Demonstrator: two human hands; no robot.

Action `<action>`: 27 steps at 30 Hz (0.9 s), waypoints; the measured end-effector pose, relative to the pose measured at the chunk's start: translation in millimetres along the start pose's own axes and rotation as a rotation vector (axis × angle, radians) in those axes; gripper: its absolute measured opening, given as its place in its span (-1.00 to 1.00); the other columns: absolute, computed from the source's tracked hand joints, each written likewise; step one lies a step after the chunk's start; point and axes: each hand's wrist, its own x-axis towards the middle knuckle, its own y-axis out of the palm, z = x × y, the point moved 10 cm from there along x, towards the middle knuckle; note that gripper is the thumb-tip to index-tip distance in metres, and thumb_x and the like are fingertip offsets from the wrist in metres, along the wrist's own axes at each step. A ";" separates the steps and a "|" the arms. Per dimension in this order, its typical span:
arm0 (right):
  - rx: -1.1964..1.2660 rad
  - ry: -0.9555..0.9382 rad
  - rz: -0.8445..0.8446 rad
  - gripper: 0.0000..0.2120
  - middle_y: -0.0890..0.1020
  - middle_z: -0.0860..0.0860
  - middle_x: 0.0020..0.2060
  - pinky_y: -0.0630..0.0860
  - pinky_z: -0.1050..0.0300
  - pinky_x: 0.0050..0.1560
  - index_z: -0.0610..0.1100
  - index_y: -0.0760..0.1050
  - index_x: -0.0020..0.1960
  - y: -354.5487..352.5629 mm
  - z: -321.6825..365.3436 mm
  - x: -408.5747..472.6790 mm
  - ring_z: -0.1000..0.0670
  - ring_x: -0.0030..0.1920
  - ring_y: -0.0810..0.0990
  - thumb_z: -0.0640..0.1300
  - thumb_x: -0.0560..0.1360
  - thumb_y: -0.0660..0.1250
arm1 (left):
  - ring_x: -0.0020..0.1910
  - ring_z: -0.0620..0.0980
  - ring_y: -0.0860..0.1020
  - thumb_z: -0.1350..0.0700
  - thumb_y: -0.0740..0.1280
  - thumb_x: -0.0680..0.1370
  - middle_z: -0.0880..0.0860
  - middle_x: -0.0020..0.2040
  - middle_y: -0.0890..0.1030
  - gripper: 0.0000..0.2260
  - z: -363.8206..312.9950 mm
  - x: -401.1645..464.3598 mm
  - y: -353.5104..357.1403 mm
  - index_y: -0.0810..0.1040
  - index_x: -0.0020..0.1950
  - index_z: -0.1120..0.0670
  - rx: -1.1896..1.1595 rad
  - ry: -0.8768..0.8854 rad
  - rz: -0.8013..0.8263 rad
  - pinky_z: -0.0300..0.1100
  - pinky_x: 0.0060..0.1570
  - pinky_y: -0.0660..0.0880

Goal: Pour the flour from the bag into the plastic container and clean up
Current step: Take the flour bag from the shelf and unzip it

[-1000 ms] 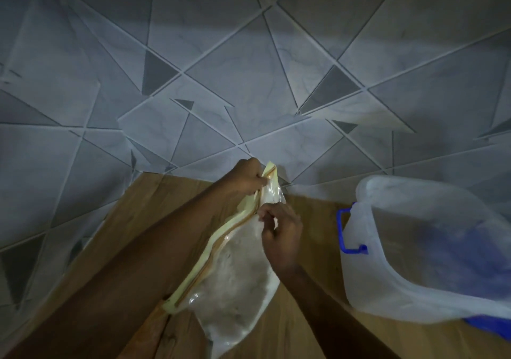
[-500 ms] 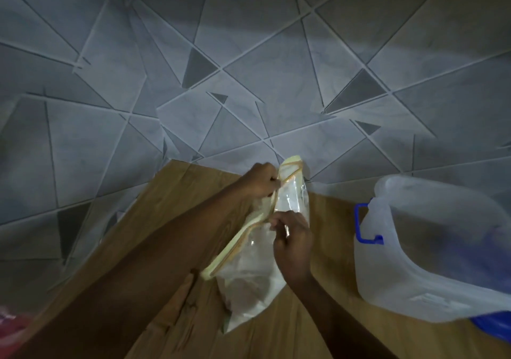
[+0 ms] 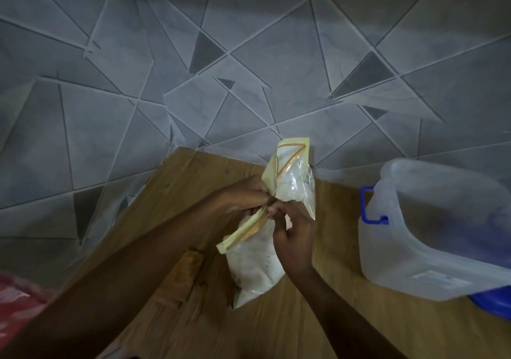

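Both hands meet at the zip strip of the clear plastic flour bag with pale yellow top band (image 3: 260, 251). Left hand (image 3: 243, 197) has its fingers curled, pinching one side of the band near its middle. Right hand (image 3: 294, 234) pinches the opposite side at the same spot, fingertips touching those of the left. Bag stands on the wooden tabletop (image 3: 171, 193), near the far edge, its mouth twisted: one end of the yellow band points up towards the wall, the other end slopes down to the near left. White flour fills the lower part of the bag. Whether the zip is parted cannot be told.

Translucent plastic container with blue handle clip (image 3: 431, 237) sits on the same tabletop towards the right edge, apart from the bag, lid off, tilted in the view. Blue object (image 3: 495, 302) shows beneath its near right corner. Grey geometric-pattern tiled wall (image 3: 249, 54) rises behind the far edge. Red patterned fabric (image 3: 16, 300) lies blurred at the lower left.
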 end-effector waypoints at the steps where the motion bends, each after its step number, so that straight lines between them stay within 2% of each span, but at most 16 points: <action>1: -0.006 -0.003 -0.011 -0.85 0.65 0.07 -0.24 0.55 -0.05 -0.20 -0.16 0.63 -0.12 -0.3 1.9 -3.2 0.02 -0.17 0.60 -0.37 0.47 0.36 | -0.49 -0.06 0.47 0.21 0.35 0.54 0.04 -0.44 0.49 -0.84 -0.5 0.8 -0.2 0.60 -0.23 0.23 0.024 0.006 -0.007 -0.28 -0.52 0.38; 4: -0.007 -0.036 -0.016 -0.86 0.65 0.06 -0.25 0.54 -0.03 -0.20 -0.18 0.62 -0.14 1.8 18.4 -16.3 0.02 -0.18 0.59 -0.33 0.50 0.31 | -0.54 -0.11 0.50 0.22 0.36 0.53 -0.01 -0.47 0.51 -0.82 -5.1 5.3 -12.4 0.55 -0.28 0.18 0.073 0.043 -0.084 -0.29 -0.53 0.39; 9: 0.028 -0.081 0.014 -0.84 0.66 0.03 -0.24 0.55 0.01 -0.15 -0.20 0.62 -0.16 5.5 42.3 -32.4 0.02 -0.16 0.60 -0.30 0.52 0.28 | -0.43 -0.09 0.50 0.12 0.38 0.56 0.01 -0.36 0.52 -0.76 -5.1 3.6 -25.9 0.47 -0.30 0.07 0.142 0.069 -0.175 -0.36 -0.50 0.34; 11: 0.032 -0.054 -0.021 -0.85 0.67 0.04 -0.22 0.55 -0.03 -0.15 -0.19 0.63 -0.14 -1.2 37.4 -33.6 0.00 -0.15 0.61 -0.27 0.53 0.30 | -0.42 -0.12 0.53 0.04 0.42 0.56 -0.01 -0.34 0.57 -0.77 -4.3 -5.0 -18.7 0.50 -0.28 0.01 0.134 0.060 -0.114 -0.31 -0.43 0.39; 13: 0.015 -0.025 -0.046 -0.88 0.67 0.05 -0.22 0.55 -0.05 -0.18 -0.18 0.64 -0.13 -5.7 33.1 -37.8 0.01 -0.15 0.62 -0.26 0.52 0.33 | -0.50 -0.11 0.49 0.01 0.44 0.54 0.01 -0.40 0.57 -0.76 9.5 -20.1 -6.3 0.56 -0.26 0.09 0.076 -0.040 0.025 -0.28 -0.47 0.38; 15: 0.008 -0.002 -0.050 -0.93 0.68 0.02 -0.22 0.57 -0.05 -0.22 -0.19 0.64 -0.11 -6.0 34.5 -45.4 0.01 -0.16 0.63 -0.28 0.50 0.38 | -0.49 -0.08 0.47 0.05 0.42 0.55 0.05 -0.39 0.56 -0.78 26.4 -37.6 3.4 0.59 -0.22 0.14 0.026 -0.131 0.128 -0.26 -0.46 0.39; 16: 0.015 0.000 -0.048 -0.93 0.68 0.01 -0.22 0.57 -0.05 -0.23 -0.19 0.64 -0.11 -4.0 37.8 -50.1 0.01 -0.16 0.63 -0.29 0.49 0.39 | -0.46 -0.06 0.48 0.09 0.41 0.54 0.08 -0.37 0.56 -0.81 27.6 -44.3 3.8 0.59 -0.22 0.16 0.014 -0.121 0.128 -0.25 -0.45 0.41; 18: 0.048 -0.004 -0.024 -0.91 0.67 0.02 -0.22 0.56 -0.06 -0.21 -0.18 0.64 -0.11 4.4 49.2 -58.9 0.01 -0.16 0.62 -0.29 0.50 0.36 | -0.49 -0.05 0.48 0.20 0.39 0.52 0.06 -0.44 0.53 -0.81 21.8 -52.7 -4.9 0.56 -0.29 0.19 -0.001 -0.048 0.020 -0.26 -0.49 0.40; 20: 0.094 -0.002 0.030 -0.87 0.65 0.03 -0.23 0.54 -0.09 -0.21 -0.17 0.63 -0.10 15.6 59.6 -64.9 -0.01 -0.16 0.60 -0.24 0.52 0.29 | -0.57 -0.05 0.42 0.27 0.37 0.51 -0.01 -0.57 0.42 -0.72 16.7 -59.9 -17.3 0.45 -0.40 0.15 -0.016 -0.004 -0.128 -0.27 -0.54 0.33; 22: 0.106 -0.018 0.087 -0.84 0.65 0.03 -0.23 0.53 -0.10 -0.20 -0.16 0.62 -0.10 21.7 63.4 -64.9 -0.02 -0.16 0.59 -0.21 0.53 0.26 | -0.60 -0.06 0.36 0.29 0.37 0.51 -0.03 -0.59 0.33 -0.65 12.6 -66.7 -21.3 0.37 -0.45 0.12 -0.027 0.027 -0.198 -0.27 -0.53 0.26; 24: 0.105 -0.029 0.151 -0.82 0.66 0.03 -0.22 0.54 -0.07 -0.16 -0.15 0.62 -0.11 22.9 58.8 -56.4 0.00 -0.15 0.59 -0.20 0.54 0.24 | -0.61 -0.13 0.34 0.29 0.35 0.53 -0.10 -0.60 0.32 -0.63 16.7 -71.0 -22.9 0.35 -0.44 0.09 -0.039 0.027 -0.239 -0.26 -0.50 0.24; 27: 0.137 -0.041 0.204 -0.79 0.69 0.03 -0.21 0.55 0.06 -0.12 -0.16 0.64 -0.10 9.4 48.0 -39.8 0.03 -0.13 0.62 -0.13 0.58 0.25 | -0.62 -0.21 0.32 0.17 0.39 0.58 -0.11 -0.58 0.33 -0.62 23.0 -83.3 -27.6 0.37 -0.40 0.11 -0.039 0.004 -0.321 -0.29 -0.51 0.23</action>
